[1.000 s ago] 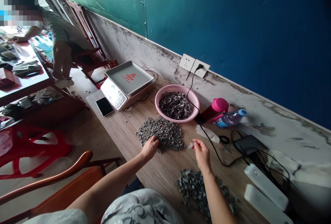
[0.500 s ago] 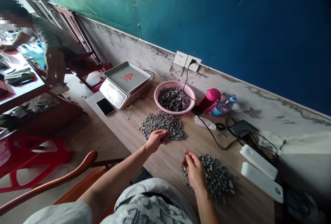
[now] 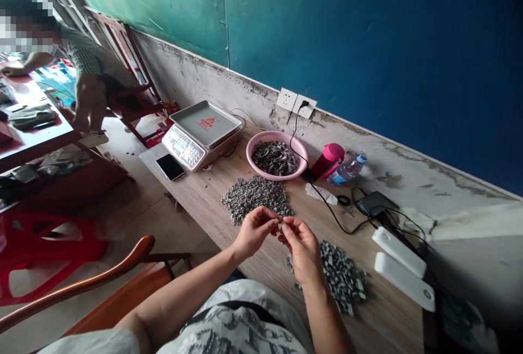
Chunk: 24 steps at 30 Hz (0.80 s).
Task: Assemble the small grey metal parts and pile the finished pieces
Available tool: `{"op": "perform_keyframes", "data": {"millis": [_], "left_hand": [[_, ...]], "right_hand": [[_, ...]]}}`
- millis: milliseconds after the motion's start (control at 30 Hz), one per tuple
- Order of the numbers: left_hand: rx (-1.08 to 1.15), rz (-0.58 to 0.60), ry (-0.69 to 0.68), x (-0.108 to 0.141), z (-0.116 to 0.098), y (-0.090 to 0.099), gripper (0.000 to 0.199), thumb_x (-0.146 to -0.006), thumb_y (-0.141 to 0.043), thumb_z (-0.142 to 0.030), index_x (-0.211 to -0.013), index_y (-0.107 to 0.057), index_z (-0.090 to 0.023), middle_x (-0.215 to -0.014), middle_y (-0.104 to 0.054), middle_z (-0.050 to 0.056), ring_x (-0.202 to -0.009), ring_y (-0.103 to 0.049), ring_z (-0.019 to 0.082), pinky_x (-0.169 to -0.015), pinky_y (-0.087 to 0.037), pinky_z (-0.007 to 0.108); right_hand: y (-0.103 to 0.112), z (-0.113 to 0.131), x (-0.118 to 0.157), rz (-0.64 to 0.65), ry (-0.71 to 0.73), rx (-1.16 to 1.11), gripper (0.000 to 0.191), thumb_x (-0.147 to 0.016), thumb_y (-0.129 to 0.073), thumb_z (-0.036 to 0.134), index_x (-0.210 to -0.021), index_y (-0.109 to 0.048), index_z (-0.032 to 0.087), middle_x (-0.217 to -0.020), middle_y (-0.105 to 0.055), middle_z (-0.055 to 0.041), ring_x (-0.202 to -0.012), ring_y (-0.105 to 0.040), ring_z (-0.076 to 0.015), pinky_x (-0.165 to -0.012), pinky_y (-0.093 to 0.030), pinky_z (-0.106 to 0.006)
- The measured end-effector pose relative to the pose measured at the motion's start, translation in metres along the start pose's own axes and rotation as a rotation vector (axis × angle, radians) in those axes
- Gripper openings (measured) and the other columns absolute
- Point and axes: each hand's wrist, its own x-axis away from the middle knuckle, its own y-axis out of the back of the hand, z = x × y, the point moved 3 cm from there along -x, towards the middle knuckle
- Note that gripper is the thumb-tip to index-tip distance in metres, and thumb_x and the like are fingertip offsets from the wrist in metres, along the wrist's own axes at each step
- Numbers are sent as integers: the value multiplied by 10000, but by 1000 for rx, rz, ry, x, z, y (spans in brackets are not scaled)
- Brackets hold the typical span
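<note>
My left hand [image 3: 257,232] and my right hand [image 3: 300,245] meet fingertip to fingertip over the table. Both are closed in a pinch. Something small and greyish sits between the fingertips, mostly hidden, and its kind does not show. Just beyond my left hand lies a heap of small light-grey pieces [image 3: 255,195]. Beside my right wrist spreads a second heap of larger, darker grey pieces [image 3: 343,275]. A pink plastic basket [image 3: 254,166] behind the first heap holds dark curved strips [image 3: 275,158].
On the wooden table [image 3: 196,193] stand a weighing scale [image 3: 206,125], a phone [image 3: 170,167], a pink-lidded bottle [image 3: 329,159] and a water bottle [image 3: 347,170]. A black cable [image 3: 327,204] crosses the right side near two white devices [image 3: 402,272]. Another person [image 3: 84,71] sits at far left.
My hands were apart, left by the light heap and right by the dark heap. They have come together, my right hand moving up and my left slightly right.
</note>
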Motion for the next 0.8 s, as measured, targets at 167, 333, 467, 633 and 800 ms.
{"op": "perform_keyframes", "data": {"millis": [167, 333, 467, 633, 800], "left_hand": [[-452, 217, -246, 7, -9, 1, 115, -810, -613, -210, -754, -612, -109, -829, -619, 69, -710, -566, 107, -644, -461, 224], [-151, 280, -33, 6, -5, 2, 192, -700, -732, -235, -731, -602, -97, -802, -580, 54, -703, -580, 126, -646, -508, 263], [-85, 298, 33, 4, -6, -4, 225, -648, -770, -225, -699, -606, -80, -831, -577, 66, -752, -592, 145, -692, -515, 286], [-177, 280, 20, 1, -16, -9, 416, -650, -752, -181, -1018, -565, -129, -823, -599, 41, -728, -586, 129, -682, -498, 257], [-681, 298, -271, 4, -41, -19, 437, -767, -599, -126, -1196, -514, -148, -865, -618, 61, -723, -572, 124, -709, -475, 239]], "right_hand": [[4, -1, 10, 39, -67, -18, 274, -725, -737, 369, -894, -621, 187, -776, -583, 3, -651, -505, -83, -597, -426, -201], [9, 3, 16, 89, -99, 0, 281, -706, -748, 368, -860, -615, 176, -735, -571, 9, -579, -474, -66, -536, -373, -188], [12, 8, 14, 98, -91, -1, 299, -688, -760, 363, -844, -595, 169, -734, -565, 14, -554, -462, -61, -514, -352, -187], [12, 22, 11, 95, -8, 87, 296, -677, -761, 343, -841, -596, 161, -704, -564, 10, -576, -462, -79, -524, -368, -195], [10, 38, 7, 136, 25, 191, 307, -645, -779, 349, -813, -607, 159, -659, -560, 6, -570, -451, -100, -515, -367, -208]]}}
